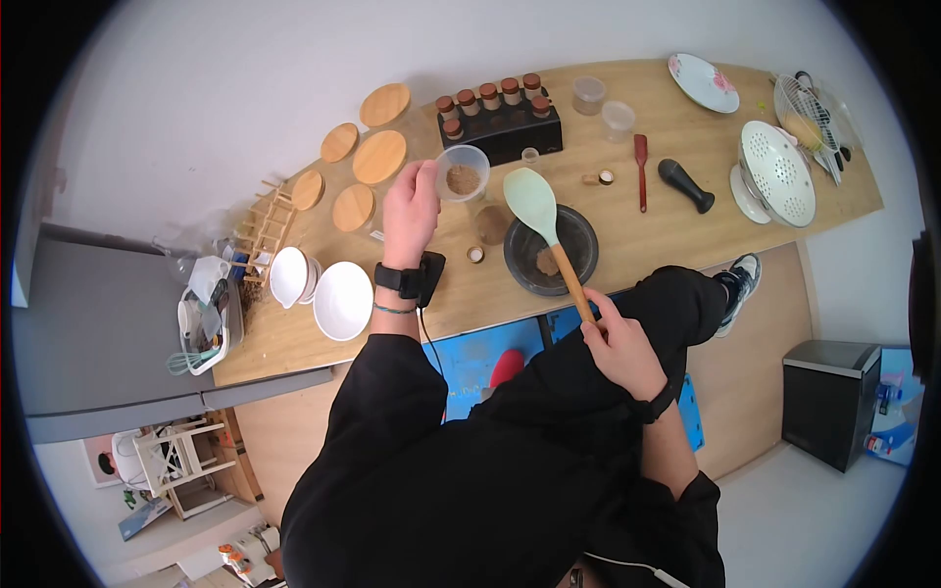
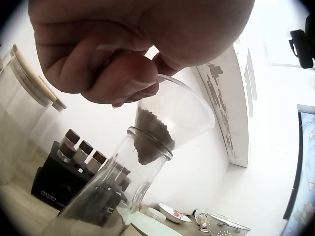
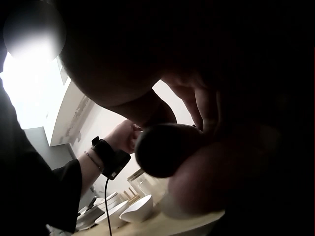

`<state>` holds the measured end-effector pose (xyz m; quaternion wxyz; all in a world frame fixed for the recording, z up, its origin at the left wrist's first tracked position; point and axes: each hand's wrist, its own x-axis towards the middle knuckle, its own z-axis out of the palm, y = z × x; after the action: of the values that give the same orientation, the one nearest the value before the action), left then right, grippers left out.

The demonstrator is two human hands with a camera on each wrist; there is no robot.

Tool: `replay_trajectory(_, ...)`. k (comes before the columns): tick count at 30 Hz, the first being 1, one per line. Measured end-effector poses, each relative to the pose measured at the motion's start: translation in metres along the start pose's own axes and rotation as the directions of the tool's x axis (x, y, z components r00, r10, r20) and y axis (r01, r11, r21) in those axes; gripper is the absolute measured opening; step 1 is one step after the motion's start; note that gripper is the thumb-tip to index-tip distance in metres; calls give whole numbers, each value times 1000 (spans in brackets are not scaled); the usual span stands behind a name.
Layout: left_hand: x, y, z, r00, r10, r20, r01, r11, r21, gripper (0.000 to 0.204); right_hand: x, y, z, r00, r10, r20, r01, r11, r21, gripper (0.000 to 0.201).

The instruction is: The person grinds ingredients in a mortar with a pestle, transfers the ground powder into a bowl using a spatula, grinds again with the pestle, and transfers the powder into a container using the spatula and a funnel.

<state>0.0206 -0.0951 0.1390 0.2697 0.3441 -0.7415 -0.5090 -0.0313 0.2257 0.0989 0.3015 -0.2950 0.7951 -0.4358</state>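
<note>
My left hand (image 1: 409, 211) pinches the rim of a clear funnel (image 2: 194, 108). Its spout sits in the mouth of a glass bottle (image 2: 98, 194), and brown powder (image 2: 151, 130) lies heaped low in the cone. Gripped by the wooden handle in my right hand (image 1: 625, 353) is a mint-green spoon (image 1: 532, 201), its head over the far rim of a dark mortar (image 1: 521, 272) and close to the funnel. Some brown powder (image 1: 547, 262) lies in the bottom of the mortar. In the right wrist view the handle's end (image 3: 165, 150) shows dark between the fingers.
Behind the funnel stands a black spice rack (image 1: 529, 135) with brown-capped jars. Wooden-lidded jars (image 1: 379, 157) and white bowls (image 1: 343, 301) are at left. Right of the mortar lie a red spatula (image 1: 642, 174), a black pestle (image 1: 686, 186) and a white colander (image 1: 779, 171).
</note>
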Motion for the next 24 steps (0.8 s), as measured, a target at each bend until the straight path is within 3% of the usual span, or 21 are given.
replay_trajectory(3,0,1,0,1000,-7,3,7,1000,-5,37,-1,-5,-7,1000,-17,10,18,997,-78,36)
replay_trajectory(5,-1,0,-1,1000,-10,-2,10,1000,-3,37,-10,-20,-17,935,-310,-172,243,914,-325,27)
replay_trajectory(7,-3,2,-3,1000,-26,1,26,1000,2,38,-31,-78,-44,926,-254,-279,250,967,-52,19)
replay_trajectory(8,-3,2,-3,999,-33,-2,33,999,18,38,-45,-90,-58,859,-385,-337,390,919,-54,19)
replay_trajectory(9,-2,1,-3,1000,-27,-4,27,1000,12,38,-67,-116,-68,766,-430,-478,521,851,69,18)
replay_trajectory(10,-1,-1,-3,1000,-21,-3,21,1000,7,38,-91,-104,-92,645,-618,-449,717,693,77,17)
replay_trajectory(11,-2,-2,-4,1000,-27,3,27,999,23,38,-96,-114,-101,652,-606,-456,711,697,91,17)
replay_trajectory(13,0,-3,-3,1000,-8,-2,8,1000,16,37,-101,-142,-120,548,-759,-350,836,513,197,10)
replay_trajectory(15,0,-3,-2,1000,9,5,-9,1000,16,38,-103,-169,-135,391,-884,-258,899,306,313,6)
replay_trajectory(17,2,-4,-2,1000,30,3,-30,999,9,38,-102,-183,-139,185,-965,-183,895,89,437,10)
replay_trajectory(18,2,-5,-2,1000,27,2,-27,1000,16,38,-104,-186,-135,185,-965,-184,895,88,438,10)
replay_trajectory(21,0,-4,-2,1000,10,-5,-10,1000,19,38,-118,-190,-123,503,-817,-281,806,327,493,8)
replay_trajectory(22,0,-2,-3,1000,-1,-11,1,1000,14,38,-117,-187,-124,503,-816,-285,806,324,495,8)
replay_trajectory(24,0,-4,-4,1000,-7,-12,7,1000,24,38,-116,-179,-126,357,-888,-289,864,197,463,7)
